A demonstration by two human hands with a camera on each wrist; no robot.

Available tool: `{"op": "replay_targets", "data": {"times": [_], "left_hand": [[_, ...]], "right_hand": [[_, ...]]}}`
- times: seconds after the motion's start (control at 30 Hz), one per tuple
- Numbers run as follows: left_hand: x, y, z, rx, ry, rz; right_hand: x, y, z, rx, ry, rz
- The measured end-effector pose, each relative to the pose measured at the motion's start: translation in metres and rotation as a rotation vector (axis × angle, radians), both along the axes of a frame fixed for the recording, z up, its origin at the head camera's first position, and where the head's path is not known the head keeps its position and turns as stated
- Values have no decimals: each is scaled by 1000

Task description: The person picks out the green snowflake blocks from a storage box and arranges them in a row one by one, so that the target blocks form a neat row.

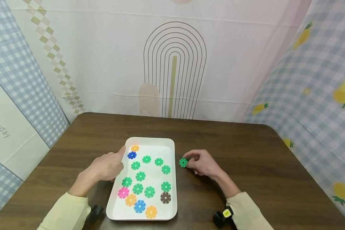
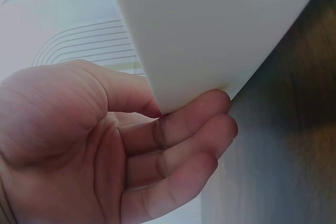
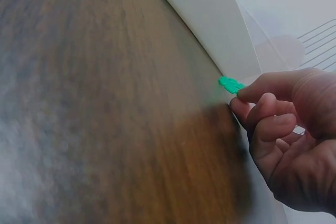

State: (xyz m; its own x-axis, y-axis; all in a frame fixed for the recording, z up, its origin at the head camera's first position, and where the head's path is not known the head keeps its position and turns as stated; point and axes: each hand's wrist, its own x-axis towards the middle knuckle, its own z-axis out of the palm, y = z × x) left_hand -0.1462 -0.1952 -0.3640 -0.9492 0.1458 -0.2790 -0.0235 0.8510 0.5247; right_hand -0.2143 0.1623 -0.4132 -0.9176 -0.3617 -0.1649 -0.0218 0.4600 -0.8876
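A white tray lies on the table, holding several notched plastic discs, most of them green. At its left side my left hand grips the tray, thumb at the rim and index finger stretched forward along it. Close up in the left wrist view, the other fingers bend against the tray's outer wall. My right hand is just right of the tray, pinching a green notched disc between thumb and index finger. The right wrist view shows that green disc edge-on beside the tray wall.
Inside the tray a blue disc and an orange disc lie at the far left. Pink, orange, light blue and brown discs lie toward the near end. The brown wooden table reaches back to a patterned cloth.
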Motion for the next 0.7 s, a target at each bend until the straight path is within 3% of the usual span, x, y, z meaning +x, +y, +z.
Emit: {"op": "replay_targets", "data": {"times": [0.5, 0.7], "left_hand": [[0, -1, 0, -3, 5, -11], [1, -1, 0, -28, 24, -52]], "right_hand": [[1, -1, -1, -12, -2, 32], [2, 0, 0, 7, 8, 25]]}}
